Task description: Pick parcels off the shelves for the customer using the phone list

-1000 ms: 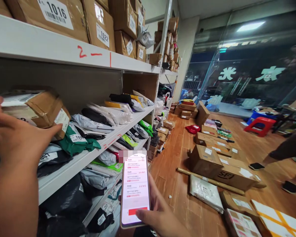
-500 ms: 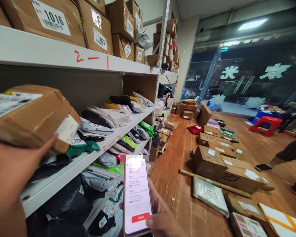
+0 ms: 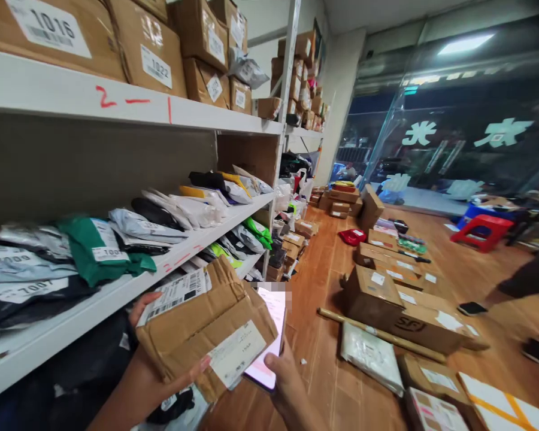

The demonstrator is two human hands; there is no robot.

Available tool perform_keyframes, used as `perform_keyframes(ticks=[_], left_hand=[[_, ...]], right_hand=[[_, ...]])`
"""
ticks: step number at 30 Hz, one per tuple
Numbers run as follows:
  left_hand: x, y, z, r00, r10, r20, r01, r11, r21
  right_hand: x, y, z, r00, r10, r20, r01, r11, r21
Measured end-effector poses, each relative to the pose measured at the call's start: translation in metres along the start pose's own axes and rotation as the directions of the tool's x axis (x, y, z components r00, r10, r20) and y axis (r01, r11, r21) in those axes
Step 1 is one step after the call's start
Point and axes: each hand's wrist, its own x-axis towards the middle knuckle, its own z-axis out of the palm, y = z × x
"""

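My left hand grips a crumpled brown cardboard parcel from below, thumb on its front edge near a small white label. A barcode label lies on the parcel's top. My right hand holds a lit smartphone just behind and right of the parcel, which hides part of the screen. Both are low in the middle of the view, in front of the shelf that carries soft mail bags, among them a green bag.
The upper shelf, marked 2-1 in red, carries numbered cartons. Boxes and flat parcels litter the wooden floor on the right. A red stool stands by the glass front. Another person's leg and feet show at the right edge.
My left hand has taken the brown parcel off the middle shelf and brought it down in front of the phone. The view has shifted slightly left.
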Motion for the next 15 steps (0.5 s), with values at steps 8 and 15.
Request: perform_keyframes(ticks=[8, 15], left_hand=[[-0.009, 0.031, 0.094, 0.847, -0.286, 0.449, 0.478, 0.778, -0.408], [-0.021, 0.07, 0.179, 0.825, -0.237, 0.512, 0.52, 0.673, -0.527]], right_hand=[[-0.012, -0.065, -0.078, 0.993, -0.035, -0.113, 0.03, 0.998, -0.048], [-0.03, -0.12, -0.143, 0.986, -0.072, -0.152, 0.053, 0.991, -0.122]])
